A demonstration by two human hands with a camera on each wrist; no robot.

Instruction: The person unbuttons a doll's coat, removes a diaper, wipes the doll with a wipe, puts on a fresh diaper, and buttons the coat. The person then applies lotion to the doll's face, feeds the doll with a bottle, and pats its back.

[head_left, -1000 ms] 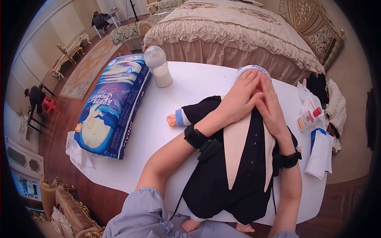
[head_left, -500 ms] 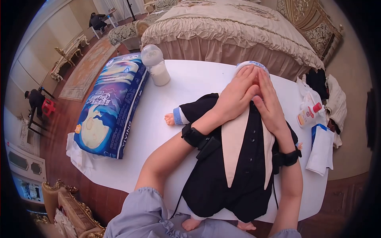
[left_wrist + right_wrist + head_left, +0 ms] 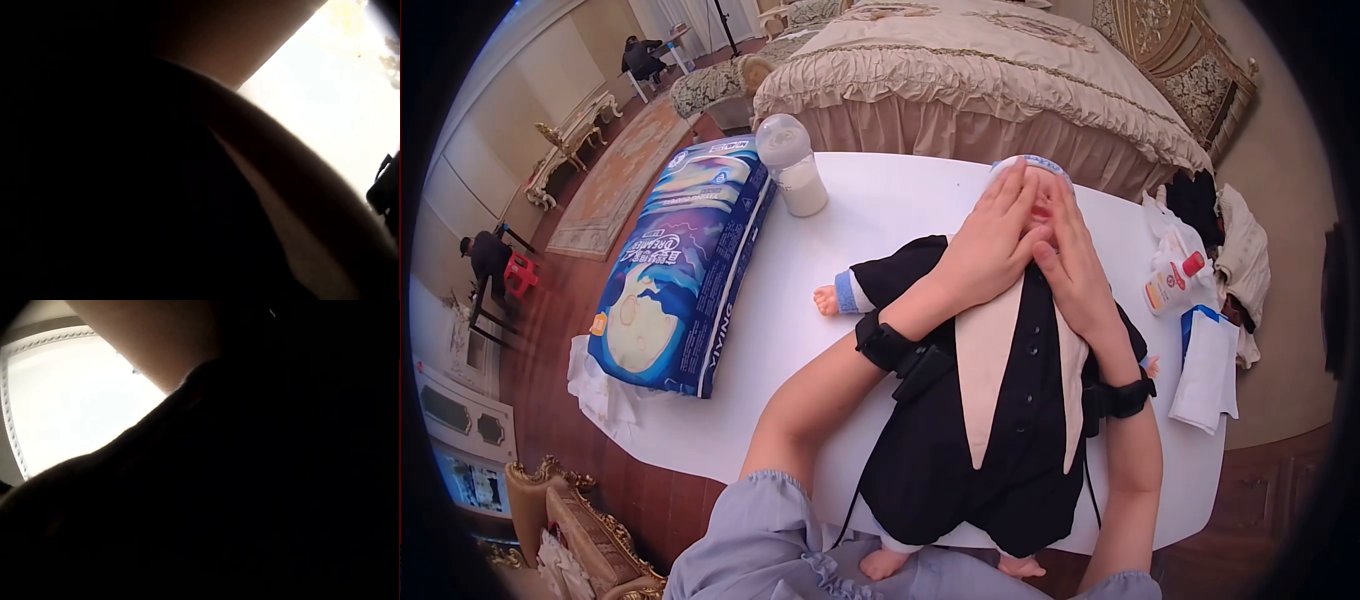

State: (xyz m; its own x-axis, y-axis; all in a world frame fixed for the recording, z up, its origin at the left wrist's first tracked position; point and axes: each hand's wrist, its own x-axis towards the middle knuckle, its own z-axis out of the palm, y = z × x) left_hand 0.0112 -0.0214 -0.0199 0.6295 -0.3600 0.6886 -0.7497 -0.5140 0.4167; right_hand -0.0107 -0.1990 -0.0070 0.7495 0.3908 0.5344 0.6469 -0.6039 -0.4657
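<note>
A baby doll (image 3: 1028,400) in a black outfit with cream lapels lies on its back on the white table (image 3: 780,300). A white and blue cap (image 3: 1040,163) shows at the top of its head. Both hands lie on the doll's face with straight fingers. My left hand (image 3: 992,248) covers one cheek, and my right hand (image 3: 1082,280) covers the other. Between them part of the doll's face (image 3: 1041,212) shows, with its mouth. Dark cloth (image 3: 125,187) fills most of the left wrist view, and the right wrist view is mostly black too.
A blue diaper pack (image 3: 680,265) lies at the table's left, beside a baby bottle (image 3: 800,185) of white liquid. Along the right edge are a red-capped bottle (image 3: 1170,287) and a white folded cloth (image 3: 1206,375). A large bed (image 3: 990,90) stands beyond the table.
My hands have slid apart a little on the doll's face, and the mouth between them has come into view. The doll's body and the things around it stay put.
</note>
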